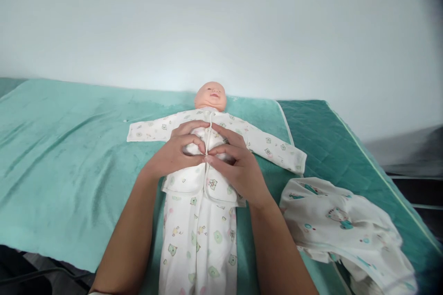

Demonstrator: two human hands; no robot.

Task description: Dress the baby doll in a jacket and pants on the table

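Observation:
A baby doll [209, 94] lies face up, dressed in a white printed baby jacket [185, 179] and matching baby trousers [199, 244]. Both jacket sleeves are spread out to the sides. My left hand [185, 147] pinches the jacket's left-hand front edge at mid-chest, thumb and index finger together. From the other side, my right hand [235, 156] pinches the opposite front edge, its fingertips meeting the left ones. Any fastener between the fingertips is too small and covered to make out. Below my hands the two front panels meet along the middle.
A crumpled white printed baby garment [342, 226] lies to the right of the doll. Under everything spreads a light green blanket [69, 170], over a darker teal quilted cover [311, 138]. A pale wall [221, 23] stands behind. A dark cable [38, 274] shows at the lower left.

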